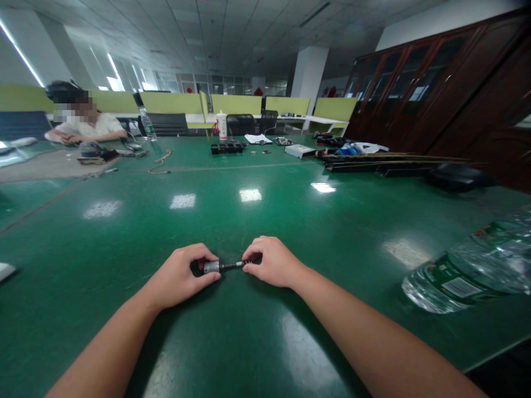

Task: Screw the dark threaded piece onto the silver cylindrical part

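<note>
Between my hands, just above or on the green tabletop [232, 215], is a small silver metal cylinder with a thin dark shaft [230, 266] running out to the right. My left hand [181, 275] pinches the cylinder's silver body between thumb and fingers. The shaft's right end, which looks ridged or coiled, sits in the pinch of my right hand [276, 263]. The piece lies roughly level. My fingertips partly cover both ends, so I cannot make out its exact kind.
On the right lies a large clear water bottle [460, 279]. Farther back are dark strips [365, 162], a grey box [299, 150], a black device [228, 147] and a white cup [222, 126]. A person [89, 119] sits at the far left behind a grey mat [45, 164].
</note>
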{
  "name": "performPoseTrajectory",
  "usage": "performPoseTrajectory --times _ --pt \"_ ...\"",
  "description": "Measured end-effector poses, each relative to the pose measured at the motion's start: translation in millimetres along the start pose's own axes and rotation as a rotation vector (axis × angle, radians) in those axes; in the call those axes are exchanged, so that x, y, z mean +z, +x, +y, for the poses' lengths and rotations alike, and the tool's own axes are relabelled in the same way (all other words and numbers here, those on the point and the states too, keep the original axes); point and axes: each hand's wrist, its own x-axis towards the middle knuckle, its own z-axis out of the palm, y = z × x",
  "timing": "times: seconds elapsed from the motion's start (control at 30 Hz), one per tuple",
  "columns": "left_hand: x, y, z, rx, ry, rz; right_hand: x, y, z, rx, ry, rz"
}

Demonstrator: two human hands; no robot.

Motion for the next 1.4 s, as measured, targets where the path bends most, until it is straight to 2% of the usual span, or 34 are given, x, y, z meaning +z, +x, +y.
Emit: performPoseTrajectory --times 0.1,0.2,0.8,1.1,1.23,1.4 --pt "-0.1 0 -3 -0.003 0.007 0.008 -4 1 5 0.103 -0.016 0.033" --pt "-0.2 0 -5 -0.015 0.013 0.003 -5 1 9 0.125 0.008 0.035" --pt "3.9 2 4 -0.008 -0.020 0.006 -3 1 1 -0.031 0.057 -0.033" --pt "11.8 3 20 0.017 -0.057 -0.028 9 -2 -11 -0.039 0.214 -0.029" --pt "11.9 4 17 0.019 -0.084 -0.047 11 -2 -10 -0.035 0.236 -0.022" --pt "12.4 5 13 -0.004 -0.075 -0.057 10 -1 -8 -0.106 0.164 -0.026"
